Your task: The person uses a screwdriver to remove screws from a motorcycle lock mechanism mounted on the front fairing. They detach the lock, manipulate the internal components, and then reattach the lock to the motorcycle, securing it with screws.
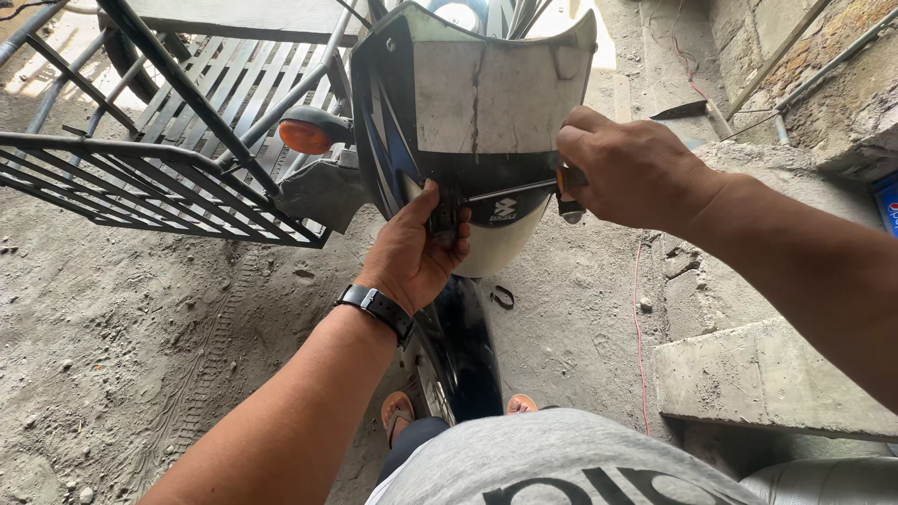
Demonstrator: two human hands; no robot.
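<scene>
screwdriver (524, 190) in right hand (629, 170), left hand (416, 251) steadying fairing (477, 103).

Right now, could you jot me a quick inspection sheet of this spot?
Surface: dusty concrete ground, tyre marks.
Job's things: motorcycle front cowl; screwdriver laid across its lower edge.
Clutter: small black ring on the ground.
Hands: left hand grips the cowl's lower edge; right hand holds the screwdriver.
Cables: thin red wire down the ground.
Surroundings: metal grille, orange indicator, concrete step.
</scene>
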